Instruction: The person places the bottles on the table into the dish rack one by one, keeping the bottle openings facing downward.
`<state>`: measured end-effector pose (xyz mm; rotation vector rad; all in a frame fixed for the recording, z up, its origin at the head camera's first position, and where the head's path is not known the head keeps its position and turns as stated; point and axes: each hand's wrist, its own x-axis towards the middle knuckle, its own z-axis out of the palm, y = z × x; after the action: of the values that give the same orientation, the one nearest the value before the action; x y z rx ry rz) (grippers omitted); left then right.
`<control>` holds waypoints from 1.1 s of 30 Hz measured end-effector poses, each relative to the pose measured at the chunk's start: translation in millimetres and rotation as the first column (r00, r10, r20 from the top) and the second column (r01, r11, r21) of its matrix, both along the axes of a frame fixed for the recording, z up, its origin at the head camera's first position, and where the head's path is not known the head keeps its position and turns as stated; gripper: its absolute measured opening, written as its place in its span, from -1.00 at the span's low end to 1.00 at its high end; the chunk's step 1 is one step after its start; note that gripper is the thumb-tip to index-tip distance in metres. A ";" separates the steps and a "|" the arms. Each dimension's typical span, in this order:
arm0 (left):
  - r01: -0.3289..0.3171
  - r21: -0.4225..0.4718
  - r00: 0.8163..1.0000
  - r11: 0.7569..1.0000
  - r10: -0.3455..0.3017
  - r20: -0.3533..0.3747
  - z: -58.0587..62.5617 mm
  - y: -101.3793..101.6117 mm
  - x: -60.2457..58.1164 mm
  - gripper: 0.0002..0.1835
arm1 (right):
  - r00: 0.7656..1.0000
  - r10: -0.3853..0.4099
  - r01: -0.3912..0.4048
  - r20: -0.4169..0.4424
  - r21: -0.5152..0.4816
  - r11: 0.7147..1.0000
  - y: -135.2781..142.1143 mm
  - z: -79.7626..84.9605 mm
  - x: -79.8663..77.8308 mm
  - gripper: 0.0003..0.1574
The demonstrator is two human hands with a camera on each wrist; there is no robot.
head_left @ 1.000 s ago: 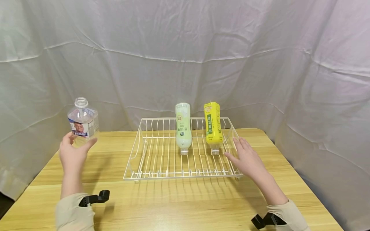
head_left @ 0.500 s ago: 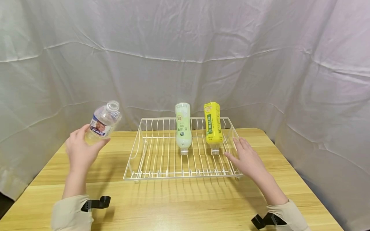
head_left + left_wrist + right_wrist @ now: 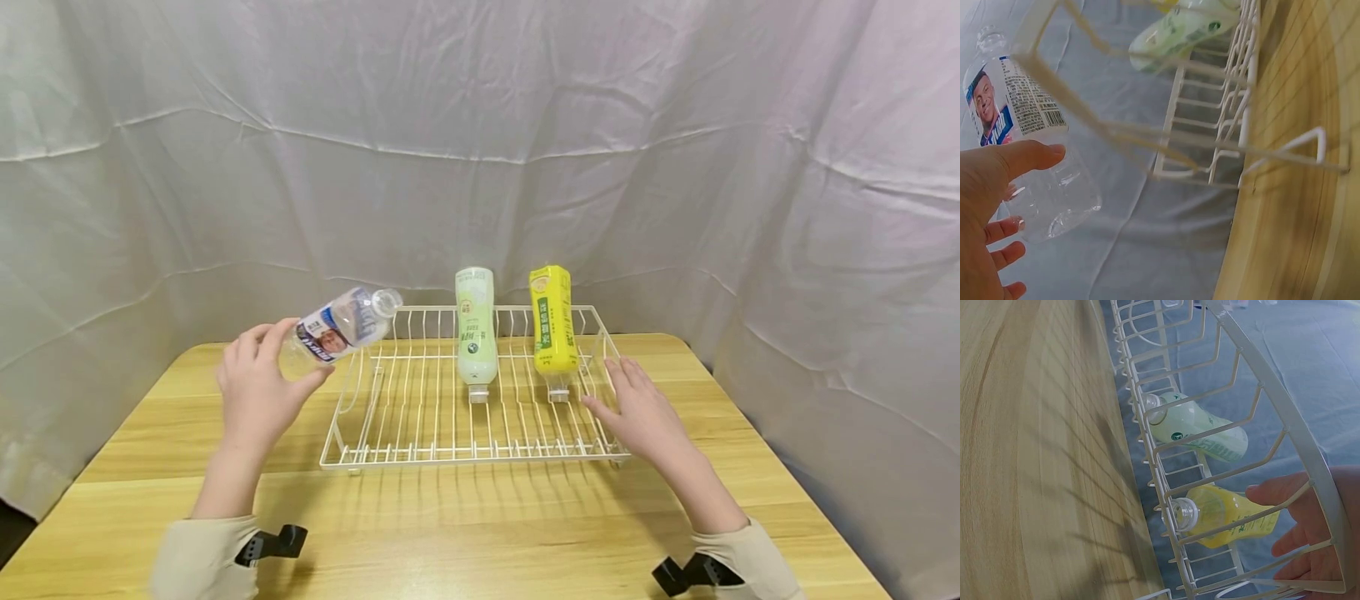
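My left hand (image 3: pixel 261 385) grips a clear plastic bottle (image 3: pixel 341 323) around its lower part. The bottle has no cap, wears a blue and white label with a printed face, and tilts with its mouth to the right over the rack's back left corner. In the left wrist view thumb and fingers close round the bottle (image 3: pixel 1054 187). At the right side of the white wire dish rack (image 3: pixel 420 454), my right hand (image 3: pixel 647 412) lies with relaxed fingers against the rack's rim. Neck down in the rack lean a pale green bottle (image 3: pixel 476 329) and a yellow bottle (image 3: pixel 553 321).
The rack stands on a wooden table (image 3: pixel 480 533), its left half holding no bottle. A grey curtain (image 3: pixel 480 150) hangs behind and on both sides. Black wrist camera mounts (image 3: pixel 281 543) stick out from the sleeves.
My left hand has carried the clear bottle to the right, to the rack's left side. The bottle has gone from upright to tipped rightward. My right hand and both racked bottles have stayed still.
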<state>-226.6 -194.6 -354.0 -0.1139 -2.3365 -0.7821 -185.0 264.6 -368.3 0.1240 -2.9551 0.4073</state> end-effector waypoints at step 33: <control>0.125 -0.419 0.991 0.899 -0.129 0.018 -8.5 97.9 13.5 -0.20 | 0.519 0.410 -0.329 -0.750 0.268 0.906 -37.2 4.2 5.2 -0.21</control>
<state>-213.1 -96.7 -362.5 -0.4604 -2.4724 -0.3214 -179.9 227.4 -364.2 0.7565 -2.0111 0.1743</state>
